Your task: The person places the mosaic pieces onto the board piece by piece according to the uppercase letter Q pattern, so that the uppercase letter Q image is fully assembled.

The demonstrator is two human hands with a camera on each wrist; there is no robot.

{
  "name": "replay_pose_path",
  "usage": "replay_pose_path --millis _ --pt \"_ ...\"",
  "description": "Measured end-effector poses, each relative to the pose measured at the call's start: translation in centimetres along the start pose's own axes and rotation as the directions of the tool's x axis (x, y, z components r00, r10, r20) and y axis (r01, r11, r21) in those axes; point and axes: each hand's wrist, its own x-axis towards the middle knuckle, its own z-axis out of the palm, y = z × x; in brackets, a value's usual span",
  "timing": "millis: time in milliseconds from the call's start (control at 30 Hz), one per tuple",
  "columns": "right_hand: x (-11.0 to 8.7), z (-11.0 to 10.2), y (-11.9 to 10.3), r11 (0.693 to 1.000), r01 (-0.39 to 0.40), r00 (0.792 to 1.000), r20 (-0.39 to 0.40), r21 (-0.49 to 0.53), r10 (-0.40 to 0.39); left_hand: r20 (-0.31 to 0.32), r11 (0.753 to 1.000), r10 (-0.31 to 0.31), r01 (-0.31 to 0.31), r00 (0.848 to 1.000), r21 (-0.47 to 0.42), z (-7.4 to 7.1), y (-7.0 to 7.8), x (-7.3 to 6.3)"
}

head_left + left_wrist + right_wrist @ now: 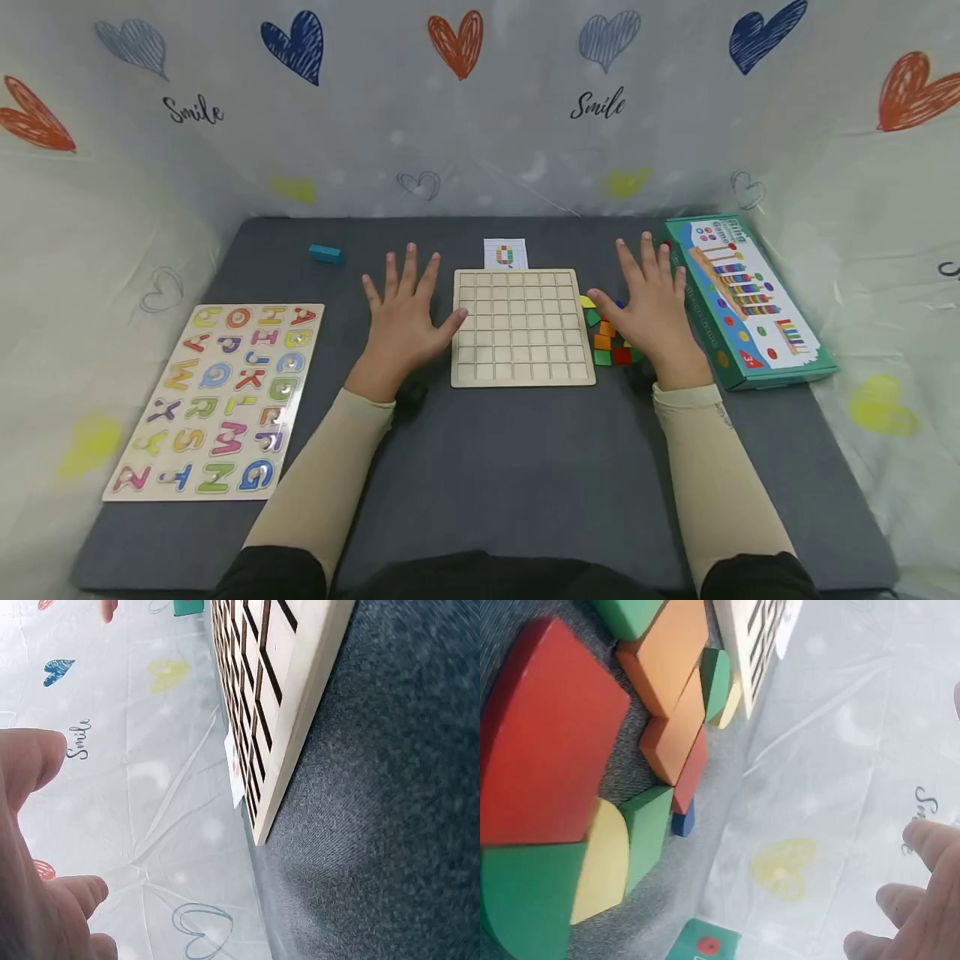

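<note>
Left hand [405,327] spread wide; wooden grid board [523,328] lies just right of it, between hands. Right hand [657,312] also spread wide; coloured blocks [602,342] near its thumb, green game box [757,304] to its right.

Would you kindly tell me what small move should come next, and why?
Perhaps lower the right hand to pick up an orange block: that hand holds nothing, the block lies loose near it, the board has bare cells, and the card behind it shows a coloured pattern.
</note>
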Motion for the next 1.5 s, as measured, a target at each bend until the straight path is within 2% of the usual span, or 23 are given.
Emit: replay_pose_path --millis 100,133,167,200,267,300,333,367,400,433,467,500,533,567,633,700,733,900,1067,1200,1300,1500 --pt "-0.3 -1.3 -1.1 0.996 0.008 0.998 -0.063 0.087 -0.003 -0.031 0.994 0.071 -0.073 0.997 -0.079 -1.1 0.6 0.0" --pt "-0.5 -2.0 -1.8 0.991 0.029 0.993 -0.116 0.132 -0.014 -0.067 0.983 0.115 -0.123 0.991 -0.135 -1.8 0.9 -0.1" --pt "-0.6 -2.8 -2.5 0.983 0.066 0.982 -0.183 0.173 -0.034 -0.114 0.962 0.164 -0.184 0.980 -0.201 -2.7 1.3 -0.4" --pt "-0.7 -3.9 -3.3 0.972 0.115 0.965 -0.254 0.203 -0.061 -0.172 0.928 0.214 -0.256 0.961 -0.272 -3.8 1.8 -0.6" --pt "-0.7 -6.1 -5.0 0.953 0.198 0.923 -0.371 0.228 -0.103 -0.293 0.831 0.305 -0.403 0.906 -0.383 -6.0 2.7 -1.1" --pt "-0.4 -7.0 -5.6 0.950 0.224 0.909 -0.399 0.216 -0.124 -0.338 0.786 0.336 -0.459 0.879 -0.414 -6.8 3.1 -1.3" --pt "0.1 -7.6 -5.9 0.952 0.232 0.907 -0.398 0.198 -0.138 -0.365 0.753 0.355 -0.494 0.861 -0.434 -7.5 3.5 -1.5" --pt "0.7 -7.9 -6.2 0.958 0.221 0.921 -0.361 0.181 -0.144 -0.367 0.736 0.363 -0.505 0.856 -0.450 -7.7 3.8 -1.7" --pt "1.4 -7.8 -6.1 0.967 0.193 0.945 -0.295 0.164 -0.138 -0.341 0.738 0.369 -0.496 0.864 -0.458 -7.7 4.0 -1.9" --pt "2.0 -7.4 -5.9 0.977 0.152 0.972 -0.203 0.147 -0.121 -0.290 0.755 0.379 -0.475 0.879 -0.453 -7.3 4.2 -2.2" --pt "2.6 -6.6 -5.4 0.986 0.111 0.991 -0.092 0.124 -0.100 -0.209 0.787 0.382 -0.436 0.900 -0.436 -6.5 4.2 -2.4" --pt "3.1 -5.6 -4.9 0.992 0.074 0.997 0.022 0.098 -0.076 -0.109 0.819 0.387 -0.395 0.916 -0.415 -5.6 4.3 -2.7" --pt "3.6 -4.6 -4.4 0.997 0.039 0.990 0.133 0.070 -0.048 -0.001 0.852 0.384 -0.355 0.923 -0.385 -4.6 4.3 -3.0" --pt "3.9 -3.5 -3.9 0.999 0.010 0.973 0.230 0.046 -0.020 0.109 0.881 0.378 -0.321 0.919 -0.347 -3.6 4.3 -3.3" --pt "4.1 -1.5 -3.0 0.999 -0.040 0.933 0.357 0.004 0.036 0.280 0.917 0.360 -0.281 0.890 -0.284 -1.8 4.2 -3.7" --pt "4.0 0.0 -2.4 0.997 -0.073 0.915 0.396 -0.025 0.077 0.369 0.934 0.333 -0.248 0.868 -0.259 -0.4 4.2 -4.1" --pt "3.9 0.6 -2.2 0.996 -0.087 0.914 0.396 -0.036 0.094 0.388 0.938 0.321 -0.233 0.864 -0.256 0.0 4.2 -4.2" --pt "3.3 2.1 -2.3 0.991 -0.108 0.934 0.334 -0.078 0.128 0.407 0.957 0.274 -0.204 0.871 -0.207 1.1 4.1 -4.5" --pt "3.2 2.2 -2.9 0.989 -0.130 0.945 0.292 -0.074 0.146 0.393 0.959 0.281 -0.241 0.876 -0.149 1.2 4.1 -4.6" --pt "3.4 2.3 -3.0 0.987 -0.150 0.943 0.293 -0.055 0.159 0.380 0.956 0.293 -0.269 0.878 -0.114 1.2 4.1 -4.7" --pt "3.7 2.3 -3.1 0.985 -0.168 0.934 0.314 -0.040 0.172 0.381 0.952 0.307 -0.287 0.872 -0.109 1.3 4.1 -4.8" --pt "4.0 2.0 -3.1 0.983 -0.182 0.925 0.335 -0.025 0.180 0.419 0.939 0.334 -0.334 0.844 -0.076 1.9 3.6 -5.3"
